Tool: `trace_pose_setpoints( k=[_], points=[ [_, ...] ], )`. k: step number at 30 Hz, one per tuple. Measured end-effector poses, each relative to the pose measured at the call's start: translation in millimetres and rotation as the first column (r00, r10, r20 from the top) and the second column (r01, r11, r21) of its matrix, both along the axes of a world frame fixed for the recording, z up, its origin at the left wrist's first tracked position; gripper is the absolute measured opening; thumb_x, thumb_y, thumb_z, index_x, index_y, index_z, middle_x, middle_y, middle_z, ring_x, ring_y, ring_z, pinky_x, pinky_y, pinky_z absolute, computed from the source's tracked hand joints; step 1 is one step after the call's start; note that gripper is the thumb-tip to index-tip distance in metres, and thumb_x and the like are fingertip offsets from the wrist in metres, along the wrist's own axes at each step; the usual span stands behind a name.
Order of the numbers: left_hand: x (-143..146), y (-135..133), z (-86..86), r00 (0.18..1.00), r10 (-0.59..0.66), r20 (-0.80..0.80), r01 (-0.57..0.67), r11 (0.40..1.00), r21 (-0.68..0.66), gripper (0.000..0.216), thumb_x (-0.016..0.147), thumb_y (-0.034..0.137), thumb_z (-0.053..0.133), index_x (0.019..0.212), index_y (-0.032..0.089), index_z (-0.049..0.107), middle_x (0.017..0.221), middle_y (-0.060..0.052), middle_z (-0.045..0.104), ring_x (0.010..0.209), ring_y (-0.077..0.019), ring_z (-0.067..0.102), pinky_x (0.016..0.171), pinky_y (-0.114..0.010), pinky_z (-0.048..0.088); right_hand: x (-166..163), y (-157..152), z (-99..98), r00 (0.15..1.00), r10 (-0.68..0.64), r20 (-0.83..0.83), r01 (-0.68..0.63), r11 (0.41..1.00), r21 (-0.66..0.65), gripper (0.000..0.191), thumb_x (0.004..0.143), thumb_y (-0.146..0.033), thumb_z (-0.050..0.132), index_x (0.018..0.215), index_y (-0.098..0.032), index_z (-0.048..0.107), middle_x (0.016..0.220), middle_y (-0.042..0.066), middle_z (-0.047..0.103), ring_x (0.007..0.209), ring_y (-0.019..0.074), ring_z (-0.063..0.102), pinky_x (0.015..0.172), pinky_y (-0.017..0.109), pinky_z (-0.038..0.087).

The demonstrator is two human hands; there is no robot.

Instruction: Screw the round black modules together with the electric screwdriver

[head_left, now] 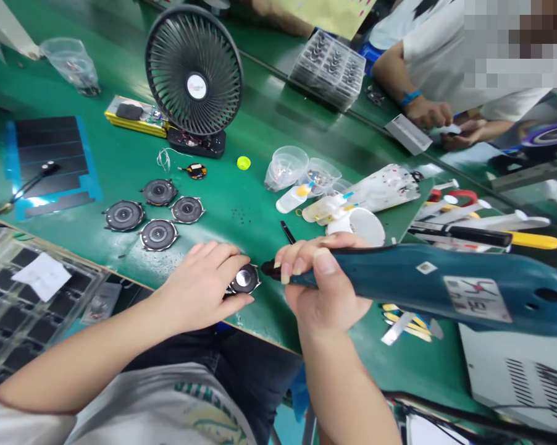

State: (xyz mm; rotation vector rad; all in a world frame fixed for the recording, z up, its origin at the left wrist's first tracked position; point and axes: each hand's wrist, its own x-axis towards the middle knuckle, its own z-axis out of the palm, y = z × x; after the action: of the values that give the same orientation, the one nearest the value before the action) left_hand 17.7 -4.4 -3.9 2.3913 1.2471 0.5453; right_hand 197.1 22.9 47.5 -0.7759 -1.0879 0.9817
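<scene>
My left hand (209, 281) grips a round black watch case (245, 279) with a shiny silver disc on its face, holding it at the front edge of the green table (232, 185). In my right hand (325, 278) is a teal electric screwdriver (427, 281), held nearly level. Its dark nose points left and ends just short of the watch case; the bit itself is too blurred to make out. Several similar watch cases, one of them a black one (159, 235), lie in a group beyond my left hand.
A black fan (195, 71) stands at the back. Plastic cups (288, 167), glue bottles (294, 196) and a white round container (359, 227) sit beyond my right hand. A grey box (505, 371) is at right. Across the table, another person's hands (445, 127) hold something small.
</scene>
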Motion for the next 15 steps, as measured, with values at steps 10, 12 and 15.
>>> trace_pose_setpoints(
  k=[10,12,15],
  points=[
    [0.4,-0.3,0.0,1.000,-0.006,-0.010,0.006,1.000,0.018,0.048,0.098,0.051,0.067,0.132,0.017,0.064,0.126,-0.012,0.068,0.110,-0.0310,0.061,0.092,-0.046,0.047,-0.8,0.0,-0.8,1.000,0.019,0.006,-0.019,1.000,-0.019,0.018,0.091,-0.028,0.077,0.098,-0.026,0.060,0.060,-0.010,0.064,0.043,0.0127,0.057,0.052,0.030,0.054],
    [0.5,-0.3,0.1,1.000,-0.006,-0.008,0.006,1.000,0.011,0.048,0.098,0.051,0.066,0.132,0.017,0.064,0.126,-0.013,0.067,0.110,-0.0312,0.061,0.093,-0.047,0.048,-1.0,-0.2,-1.6,1.000,0.018,0.002,-0.018,1.000,-0.010,0.017,0.092,-0.027,0.076,0.099,-0.026,0.061,0.060,-0.010,0.064,0.043,0.0125,0.057,0.052,0.030,0.054],
    [0.6,-0.1,0.3,1.000,-0.007,-0.007,0.007,1.000,-0.007,0.048,0.099,0.051,0.064,0.133,0.017,0.065,0.127,-0.014,0.067,0.110,-0.0315,0.061,0.093,-0.048,0.048,-0.6,-0.9,-1.6,1.000,0.010,0.008,-0.010,1.000,-0.006,0.018,0.091,-0.027,0.077,0.099,-0.027,0.061,0.060,-0.010,0.064,0.043,0.0128,0.057,0.052,0.030,0.054]
  ],
)
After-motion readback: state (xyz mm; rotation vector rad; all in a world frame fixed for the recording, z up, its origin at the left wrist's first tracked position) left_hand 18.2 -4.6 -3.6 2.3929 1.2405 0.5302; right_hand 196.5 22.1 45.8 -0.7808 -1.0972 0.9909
